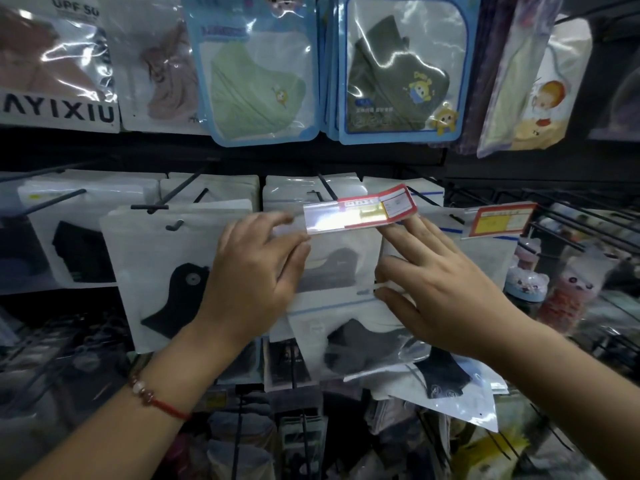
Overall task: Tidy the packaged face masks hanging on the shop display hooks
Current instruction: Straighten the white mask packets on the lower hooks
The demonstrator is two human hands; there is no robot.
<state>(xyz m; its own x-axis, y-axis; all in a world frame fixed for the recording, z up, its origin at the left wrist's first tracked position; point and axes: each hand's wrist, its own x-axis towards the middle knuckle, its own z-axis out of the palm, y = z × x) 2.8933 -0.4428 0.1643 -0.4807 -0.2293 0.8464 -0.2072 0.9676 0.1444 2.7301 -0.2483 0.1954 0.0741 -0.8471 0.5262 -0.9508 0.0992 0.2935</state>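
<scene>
A stack of packaged face masks [341, 268] is being steadied at the frame's centre, hanging from a display hook [325, 187] at 12 o'clock. The left hand [252, 271] is being laid flat on its 9 o'clock edge; the right hand [446, 289], fingers straight, is pressing at 3 o'clock. The packets are judged light, floppy and slippery; the stiffer top edges are being recommended as grip points. The hook hole is being hidden by a price tag [360, 213].

Both arms reach forward. The left hand [252, 271] is held with straight fingers pointing right; the right hand [446, 289] has fingers spread, pointing far-left.
</scene>
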